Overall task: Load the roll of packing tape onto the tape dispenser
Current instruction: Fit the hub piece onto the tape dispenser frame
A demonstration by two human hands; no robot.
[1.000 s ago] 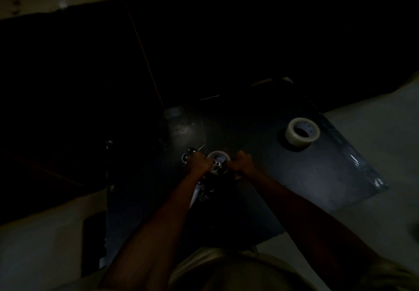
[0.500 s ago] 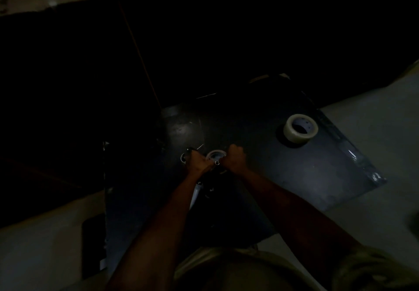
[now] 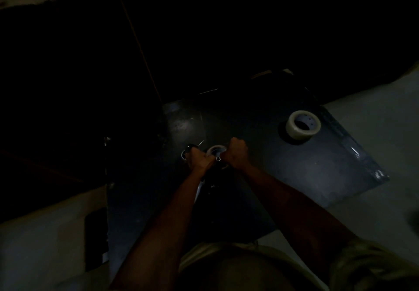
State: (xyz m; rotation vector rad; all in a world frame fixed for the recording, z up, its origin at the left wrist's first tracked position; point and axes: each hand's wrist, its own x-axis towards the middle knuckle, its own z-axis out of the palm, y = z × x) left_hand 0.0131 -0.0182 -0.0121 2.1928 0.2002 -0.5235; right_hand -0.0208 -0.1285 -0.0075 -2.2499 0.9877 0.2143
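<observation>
The scene is very dark. A tape dispenser [image 3: 216, 154] lies on a dark sheet [image 3: 317, 172] in the middle of the head view; its pale round hub shows between my hands. My left hand [image 3: 198, 160] grips the dispenser's left side with curled fingers. On the right edge of the hub, my right hand [image 3: 235, 155] is closed in a fist. A pale roll of packing tape [image 3: 302, 126] lies flat on the sheet, far to the right and apart from both hands. Most of the dispenser's body is hidden by my hands and the dark.
The dark sheet lies on a pale floor [image 3: 374, 200] that shows to the right and lower left. A dark flat rectangle [image 3: 95, 238] lies at the sheet's lower left edge. Everything above and to the left is black shadow.
My right hand has moved a little up and left along the hub's right side, hiding more of it. The left hand and the tape roll stay where they were.
</observation>
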